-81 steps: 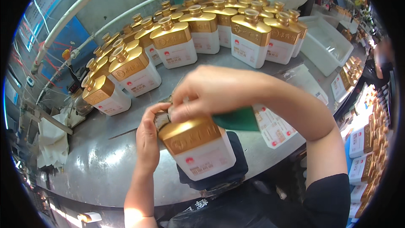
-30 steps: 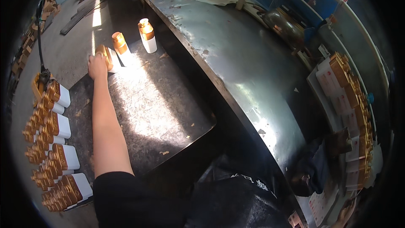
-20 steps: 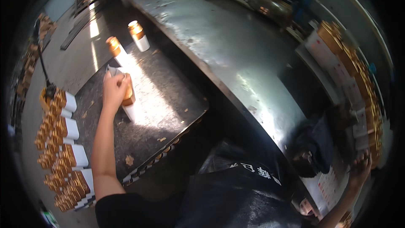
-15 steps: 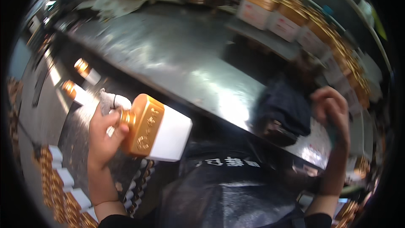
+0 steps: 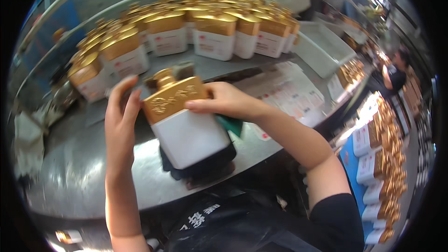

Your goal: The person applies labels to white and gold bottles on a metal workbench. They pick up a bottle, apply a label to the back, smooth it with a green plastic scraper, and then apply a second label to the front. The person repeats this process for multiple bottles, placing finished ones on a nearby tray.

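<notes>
A flask-shaped bottle [image 5: 191,137], white below with an embossed gold shoulder and a gold neck, is tilted in front of me. My right hand [image 5: 226,100] grips its gold shoulder from the right, thumb on the front face. Beside the upper left corner is my left hand [image 5: 122,116], thumb and fingers apart; whether it touches the bottle is hard to see. Under the bottle lies a dark cloth-covered block [image 5: 205,170] at the table's near edge. Below my right wrist a green piece of material [image 5: 231,125] shows.
Several similar gold-and-white bottles [image 5: 213,35] stand along the back of the metal table [image 5: 88,163]. Printed sheets [image 5: 296,88] lie to the right, near a white bin [image 5: 324,49]. More bottles [image 5: 371,170] line a blue surface at far right. Another person [image 5: 395,74] is beyond.
My view has swung toward the right. The bottle, held by its neck in my left hand before, is now over the cloth-covered block in my right hand; my left hand has let go.
</notes>
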`<state>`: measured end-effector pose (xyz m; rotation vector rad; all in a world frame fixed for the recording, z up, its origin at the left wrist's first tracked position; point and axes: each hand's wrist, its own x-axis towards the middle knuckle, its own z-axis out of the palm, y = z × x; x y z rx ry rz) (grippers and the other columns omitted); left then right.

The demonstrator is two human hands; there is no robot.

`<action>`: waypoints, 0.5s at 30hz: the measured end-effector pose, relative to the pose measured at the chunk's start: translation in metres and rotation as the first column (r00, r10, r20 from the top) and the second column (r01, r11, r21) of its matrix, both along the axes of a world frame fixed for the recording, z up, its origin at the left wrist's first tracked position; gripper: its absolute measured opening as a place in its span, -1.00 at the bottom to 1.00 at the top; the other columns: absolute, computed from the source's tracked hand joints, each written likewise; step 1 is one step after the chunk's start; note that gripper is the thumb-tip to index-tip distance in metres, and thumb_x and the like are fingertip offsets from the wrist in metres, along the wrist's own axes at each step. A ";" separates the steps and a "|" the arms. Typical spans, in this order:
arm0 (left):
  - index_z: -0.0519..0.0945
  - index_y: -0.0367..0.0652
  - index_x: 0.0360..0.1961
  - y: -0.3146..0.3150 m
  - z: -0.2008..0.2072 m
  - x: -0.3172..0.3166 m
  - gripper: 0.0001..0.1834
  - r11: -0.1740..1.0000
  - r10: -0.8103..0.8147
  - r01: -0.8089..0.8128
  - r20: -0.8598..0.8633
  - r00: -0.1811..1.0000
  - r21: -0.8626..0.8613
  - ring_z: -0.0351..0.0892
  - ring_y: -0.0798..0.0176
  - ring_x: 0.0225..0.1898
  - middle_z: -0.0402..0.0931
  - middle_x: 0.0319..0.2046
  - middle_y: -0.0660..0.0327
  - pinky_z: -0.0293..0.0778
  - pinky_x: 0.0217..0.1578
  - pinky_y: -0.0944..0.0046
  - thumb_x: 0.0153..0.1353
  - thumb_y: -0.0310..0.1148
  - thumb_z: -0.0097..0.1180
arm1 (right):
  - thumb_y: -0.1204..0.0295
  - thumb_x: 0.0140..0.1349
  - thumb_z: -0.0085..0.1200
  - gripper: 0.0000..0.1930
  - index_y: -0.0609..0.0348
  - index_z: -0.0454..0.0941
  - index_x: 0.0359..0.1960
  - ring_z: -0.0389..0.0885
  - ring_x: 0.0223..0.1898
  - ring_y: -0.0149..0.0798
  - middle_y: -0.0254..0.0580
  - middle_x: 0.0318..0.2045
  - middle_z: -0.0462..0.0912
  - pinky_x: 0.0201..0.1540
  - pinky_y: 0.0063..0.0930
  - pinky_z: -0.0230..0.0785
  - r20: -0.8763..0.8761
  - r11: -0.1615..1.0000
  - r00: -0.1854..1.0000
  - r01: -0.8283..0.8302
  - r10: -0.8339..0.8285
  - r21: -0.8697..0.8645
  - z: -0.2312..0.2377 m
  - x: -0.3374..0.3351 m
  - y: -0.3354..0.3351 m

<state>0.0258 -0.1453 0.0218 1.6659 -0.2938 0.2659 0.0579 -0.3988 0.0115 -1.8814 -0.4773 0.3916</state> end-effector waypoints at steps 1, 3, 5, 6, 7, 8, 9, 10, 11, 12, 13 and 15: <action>0.33 -0.26 0.26 -0.013 -0.008 -0.008 -0.51 0.999 0.028 -0.029 -0.027 0.999 -0.041 0.37 0.29 0.14 0.34 0.17 0.16 0.31 0.15 0.29 0.37 -0.29 0.04 | -0.17 0.12 0.16 -0.29 0.37 0.62 -0.09 0.63 -0.15 -0.27 -0.02 -0.20 0.68 -0.05 -0.43 0.43 0.011 1.000 0.999 0.031 -0.031 0.001 -0.015 0.014 -0.002; 0.15 -0.27 0.37 -0.020 -0.032 -0.012 -0.32 1.000 -0.016 0.014 -0.161 0.987 -0.009 0.27 0.20 0.25 0.26 0.24 0.07 0.22 0.22 0.24 0.30 -0.29 0.10 | -0.16 0.16 0.14 -0.31 0.38 0.61 -0.09 0.61 -0.18 -0.30 -0.04 -0.21 0.67 -0.08 -0.46 0.43 0.015 0.997 0.997 0.075 -0.075 -0.018 -0.023 0.024 -0.004; 0.09 -0.27 0.39 -0.024 -0.045 -0.015 -0.25 0.999 -0.017 0.006 -0.232 0.973 -0.045 0.24 0.16 0.28 0.24 0.26 0.04 0.15 0.27 0.22 0.27 -0.28 0.12 | -0.14 0.21 0.11 -0.33 0.39 0.60 -0.11 0.60 -0.22 -0.33 -0.07 -0.25 0.67 -0.13 -0.49 0.43 0.142 0.994 0.985 0.104 -0.100 -0.020 -0.026 0.025 -0.002; 0.08 -0.27 0.40 -0.024 -0.052 -0.013 -0.24 0.997 -0.027 0.007 -0.256 0.966 -0.080 0.23 0.14 0.29 0.24 0.27 0.03 0.12 0.29 0.21 0.27 -0.27 0.13 | -0.02 0.27 0.09 -0.43 0.39 0.60 -0.11 0.61 -0.27 -0.38 -0.11 -0.32 0.69 -0.16 -0.52 0.44 0.163 0.995 0.983 0.071 -0.080 0.064 -0.027 0.022 -0.008; 0.09 -0.29 0.39 -0.025 -0.054 -0.012 -0.26 0.995 -0.056 0.027 -0.294 0.954 -0.100 0.24 0.14 0.29 0.26 0.26 0.03 0.11 0.29 0.22 0.28 -0.25 0.10 | 0.05 0.29 0.08 -0.50 0.36 0.63 -0.12 0.60 -0.31 -0.42 -0.15 -0.35 0.69 -0.19 -0.52 0.44 0.076 0.998 0.995 0.056 -0.059 0.042 -0.027 0.021 -0.021; 0.10 -0.31 0.38 -0.024 -0.056 -0.014 -0.28 0.994 -0.045 0.011 -0.330 0.943 -0.104 0.28 0.15 0.26 0.30 0.22 0.04 0.17 0.25 0.22 0.31 -0.22 0.08 | 0.13 0.31 0.07 -0.58 0.32 0.65 -0.14 0.59 -0.35 -0.45 -0.19 -0.38 0.70 -0.22 -0.53 0.44 -0.005 0.999 0.999 0.037 -0.036 0.028 -0.027 0.020 -0.039; 0.11 -0.31 0.38 -0.016 -0.065 -0.014 -0.29 0.994 -0.036 0.001 -0.311 0.950 -0.111 0.31 0.17 0.23 0.32 0.21 0.05 0.21 0.22 0.23 0.33 -0.19 0.05 | 0.14 0.27 0.09 -0.61 0.26 0.67 -0.18 0.63 -0.37 -0.40 -0.18 -0.43 0.70 -0.24 -0.49 0.45 0.048 0.992 0.993 0.111 -0.108 -0.059 -0.037 0.022 -0.060; 0.11 -0.31 0.38 -0.010 -0.075 -0.015 -0.30 0.992 -0.029 -0.008 -0.291 0.956 -0.124 0.35 0.18 0.20 0.33 0.19 0.06 0.25 0.20 0.24 0.36 -0.17 0.03 | 0.15 0.24 0.11 -0.65 0.20 0.69 -0.22 0.66 -0.40 -0.34 -0.16 -0.48 0.71 -0.25 -0.45 0.45 0.108 0.971 0.979 0.188 -0.173 -0.148 -0.052 0.025 -0.088; 0.11 -0.31 0.38 -0.010 -0.080 -0.018 -0.32 0.986 -0.019 -0.032 -0.296 0.955 -0.166 0.38 0.19 0.18 0.34 0.18 0.06 0.29 0.17 0.25 0.39 -0.15 -0.02 | 0.16 0.23 0.10 -0.68 0.14 0.71 -0.24 0.66 -0.39 -0.34 -0.17 -0.45 0.71 -0.25 -0.44 0.45 0.148 0.935 0.949 0.302 -0.277 -0.188 -0.067 0.026 -0.124; 0.12 -0.31 0.38 -0.011 -0.080 -0.020 -0.35 0.977 -0.009 -0.056 -0.303 0.953 -0.205 0.40 0.20 0.16 0.35 0.17 0.06 0.33 0.14 0.27 0.42 -0.14 -0.06 | 0.18 0.22 0.09 -0.72 0.08 0.72 -0.25 0.66 -0.39 -0.34 -0.18 -0.43 0.72 -0.25 -0.43 0.46 0.192 0.883 0.907 0.413 -0.376 -0.222 -0.082 0.027 -0.164; 0.11 -0.30 0.38 -0.013 -0.073 -0.022 -0.39 0.974 0.017 -0.095 -0.353 0.935 -0.204 0.42 0.19 0.16 0.34 0.19 0.04 0.36 0.14 0.27 0.47 -0.16 -0.15 | 0.20 0.22 0.07 -0.73 0.04 0.72 -0.22 0.67 -0.37 -0.29 -0.17 -0.41 0.72 -0.23 -0.40 0.47 0.229 0.798 0.854 0.519 -0.467 -0.306 -0.094 0.030 -0.207; 0.16 -0.31 0.36 0.004 -0.084 -0.018 -0.48 0.958 0.086 -0.185 -0.394 0.915 -0.221 0.43 0.20 0.17 0.36 0.19 0.01 0.35 0.17 0.27 0.48 -0.28 -0.19 | 0.24 0.22 0.01 -0.72 -0.02 0.69 -0.12 0.68 -0.30 -0.16 -0.13 -0.33 0.72 -0.18 -0.32 0.48 0.301 0.597 0.752 0.652 -0.586 -0.466 -0.103 0.046 -0.274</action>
